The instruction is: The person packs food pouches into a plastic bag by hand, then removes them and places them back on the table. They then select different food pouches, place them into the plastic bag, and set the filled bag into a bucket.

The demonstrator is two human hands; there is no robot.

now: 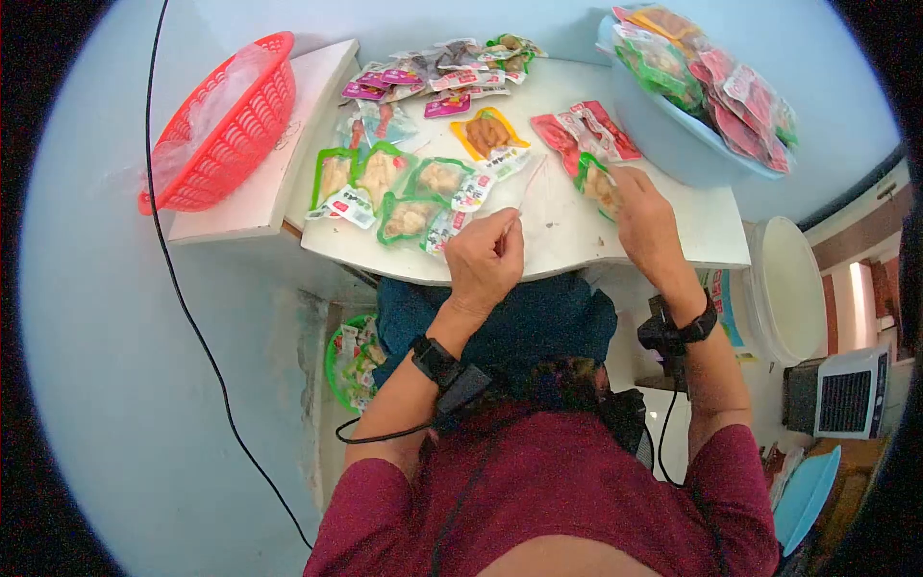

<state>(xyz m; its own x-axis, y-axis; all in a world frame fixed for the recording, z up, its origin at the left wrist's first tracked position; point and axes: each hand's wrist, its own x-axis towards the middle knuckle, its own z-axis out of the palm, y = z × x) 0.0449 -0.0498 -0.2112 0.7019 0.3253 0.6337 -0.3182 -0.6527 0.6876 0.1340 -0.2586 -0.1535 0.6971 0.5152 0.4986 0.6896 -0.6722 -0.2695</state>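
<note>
A green-edged snack packet (594, 183) is gripped by the thumb and fingers of the right hand (646, 216), over the right side of the white tabletop (558, 240); pale tan food is seen through its clear window. The fingers of the left hand (486, 255) are pinched together on a thin pale strand (532, 183). Just beyond the held packet, red packets (586, 133) are laid. An orange-edged packet (489, 133) is set farther left, and mixed packets are heaped in a light-blue basin (663, 144) at right.
</note>
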